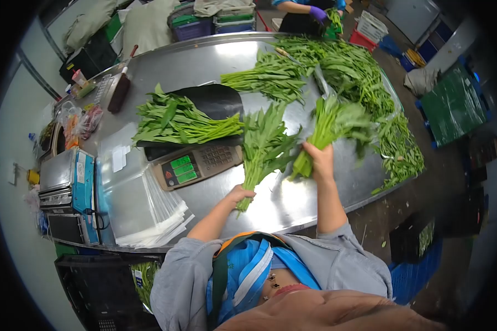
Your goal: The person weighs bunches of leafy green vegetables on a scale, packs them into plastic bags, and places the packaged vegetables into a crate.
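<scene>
My left hand [241,195] is closed round the lower stems of a bunch of leafy greens [262,143], its leaves pointing away from me. In my right hand [320,157] is a second bunch of greens [337,118], gripped by the stems, its leaves somewhat blurred. A scale with a lit green display [183,169] lies left of the first bunch. On its black plate [221,99] rests another pile of greens [176,118]. Beyond my hands, more cut greens [265,74] lie on the metal table [199,52].
Clear plastic bags [149,212] are stacked at the left, beside a blue machine [72,176]. A knife [320,80] lies by the large heap of greens [359,71] along the right edge. A co-worker's purple-gloved hand [318,14] is at the far side.
</scene>
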`<action>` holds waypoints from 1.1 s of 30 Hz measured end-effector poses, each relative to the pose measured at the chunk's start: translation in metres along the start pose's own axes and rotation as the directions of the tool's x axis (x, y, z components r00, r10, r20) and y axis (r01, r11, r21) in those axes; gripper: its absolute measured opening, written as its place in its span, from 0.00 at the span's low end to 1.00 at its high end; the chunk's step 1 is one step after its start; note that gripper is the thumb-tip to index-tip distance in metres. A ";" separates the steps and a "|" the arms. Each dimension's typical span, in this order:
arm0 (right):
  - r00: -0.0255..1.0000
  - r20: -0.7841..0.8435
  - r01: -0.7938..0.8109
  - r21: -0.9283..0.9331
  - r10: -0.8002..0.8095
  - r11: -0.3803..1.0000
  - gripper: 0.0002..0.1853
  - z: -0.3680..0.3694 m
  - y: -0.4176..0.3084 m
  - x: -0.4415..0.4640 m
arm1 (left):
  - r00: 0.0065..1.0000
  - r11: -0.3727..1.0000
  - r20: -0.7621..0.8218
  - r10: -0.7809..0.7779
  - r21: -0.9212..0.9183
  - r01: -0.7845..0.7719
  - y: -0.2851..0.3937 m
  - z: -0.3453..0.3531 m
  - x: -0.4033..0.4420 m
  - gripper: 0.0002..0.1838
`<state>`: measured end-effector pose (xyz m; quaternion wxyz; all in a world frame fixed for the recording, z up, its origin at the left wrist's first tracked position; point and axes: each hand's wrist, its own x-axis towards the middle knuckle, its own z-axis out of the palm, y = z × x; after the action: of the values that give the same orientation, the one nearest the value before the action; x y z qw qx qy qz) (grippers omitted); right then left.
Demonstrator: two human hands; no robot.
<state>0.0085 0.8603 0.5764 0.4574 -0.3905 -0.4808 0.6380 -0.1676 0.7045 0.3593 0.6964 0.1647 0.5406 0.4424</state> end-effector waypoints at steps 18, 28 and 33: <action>0.356 0.908 0.913 -0.388 -0.221 -0.123 0.35 0.215 0.025 0.056 | 0.995 0.998 0.096 0.022 0.053 -0.027 0.009 -0.003 -0.013 0.14; 0.983 0.063 0.179 -0.501 -0.170 0.847 0.26 0.009 0.138 -0.017 | 0.976 0.972 0.116 0.183 -0.170 -0.162 0.011 0.064 -0.006 0.13; 0.937 -0.045 -0.328 -0.446 0.345 0.833 0.41 -0.032 0.163 -0.066 | 0.954 0.946 0.111 0.279 -0.204 -0.253 0.012 0.092 -0.012 0.14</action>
<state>0.0231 0.7858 0.4148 0.2271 -0.5514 -0.5464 0.5881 -0.0908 0.7245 0.4087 0.6785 0.2002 0.4195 0.5689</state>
